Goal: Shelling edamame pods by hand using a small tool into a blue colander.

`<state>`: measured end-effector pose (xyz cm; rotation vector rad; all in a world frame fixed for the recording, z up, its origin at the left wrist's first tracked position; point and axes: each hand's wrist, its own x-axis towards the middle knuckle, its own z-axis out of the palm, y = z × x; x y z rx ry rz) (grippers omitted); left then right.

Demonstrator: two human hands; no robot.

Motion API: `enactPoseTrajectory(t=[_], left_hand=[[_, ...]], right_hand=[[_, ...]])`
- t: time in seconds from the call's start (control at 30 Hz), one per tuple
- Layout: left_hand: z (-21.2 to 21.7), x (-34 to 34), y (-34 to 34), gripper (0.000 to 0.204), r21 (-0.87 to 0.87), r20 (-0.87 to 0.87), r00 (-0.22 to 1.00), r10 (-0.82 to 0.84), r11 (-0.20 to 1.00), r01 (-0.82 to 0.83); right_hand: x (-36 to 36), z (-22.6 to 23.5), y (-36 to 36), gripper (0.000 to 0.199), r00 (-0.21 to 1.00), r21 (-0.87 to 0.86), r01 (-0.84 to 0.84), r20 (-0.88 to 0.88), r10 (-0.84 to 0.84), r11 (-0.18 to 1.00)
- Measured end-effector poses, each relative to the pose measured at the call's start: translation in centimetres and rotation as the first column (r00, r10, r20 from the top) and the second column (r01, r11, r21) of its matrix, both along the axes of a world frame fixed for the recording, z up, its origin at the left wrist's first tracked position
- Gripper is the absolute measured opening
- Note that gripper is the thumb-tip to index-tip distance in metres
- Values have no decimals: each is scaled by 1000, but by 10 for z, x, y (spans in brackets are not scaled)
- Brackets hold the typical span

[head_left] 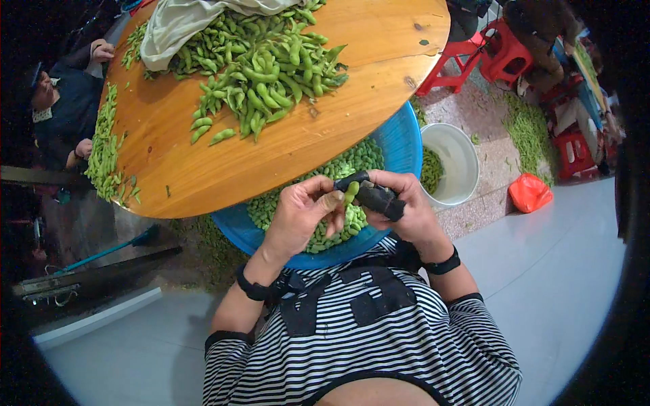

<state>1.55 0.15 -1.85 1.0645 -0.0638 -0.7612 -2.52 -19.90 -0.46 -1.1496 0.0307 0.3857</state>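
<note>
A green edamame pod [351, 192] is pinched between my two hands, over a blue basket [398, 139] of shelled green beans [357, 160]. My left hand [302, 211] has its thumb and fingertips closed at the pod's left side. From the other side my right hand [410, 208] grips the same pod, black wraps covering its thumb and a finger. Whether the pod is split cannot be made out. Beyond the basket, a heap of unshelled edamame pods [267, 78] lies on a round wooden table [203, 176].
Right of the basket stands a white bucket [467, 162] with green pods or husks inside. A red plastic bag [530, 193] lies on the floor near scattered husks [528, 132]. Red stools [504, 51] stand at the far right. Another person [64, 111] sits at the table's left edge.
</note>
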Motion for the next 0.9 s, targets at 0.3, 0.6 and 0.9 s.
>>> enactPoseTrajectory(t=[0.3,0.6,0.9], left_hand=[[12,-8,-14,26,618,590,764,-261,755,-219],[4,-13,-7,31,445,295,942,-161,895,13],[-15,-13,-17,32,-151,-165,973,164,970,-189]], right_hand=[[-4,-2,9,14,862,-564,265,503,70,782],[-10,-16,16,29,844,-588,351,536,25,729],[-17,-23,38,61,700,-636,534,702,130,558]])
